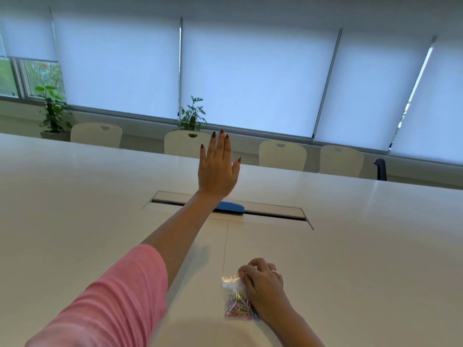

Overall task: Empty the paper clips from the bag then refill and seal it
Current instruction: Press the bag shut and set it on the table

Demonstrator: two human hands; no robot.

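White blinds (250, 78) cover the windows behind a long white table (363, 246), with pale chairs (282, 156) and two plants (192, 115) along the far side. On the table, near the person, lies a small clear bag (234, 296) with colored paper clips (236, 305) inside. The right hand (263, 284) rests on the bag and pinches its top edge. The left hand (217, 166) is raised over the table, fingers straight, holding nothing. A blue object (230, 206) lies at the table's center slot (275, 213).

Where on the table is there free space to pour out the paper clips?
Bare table lies right of the right hand, and also between the bag and the pink sleeve. It is tighter farther out, around the cable slot and blue object.
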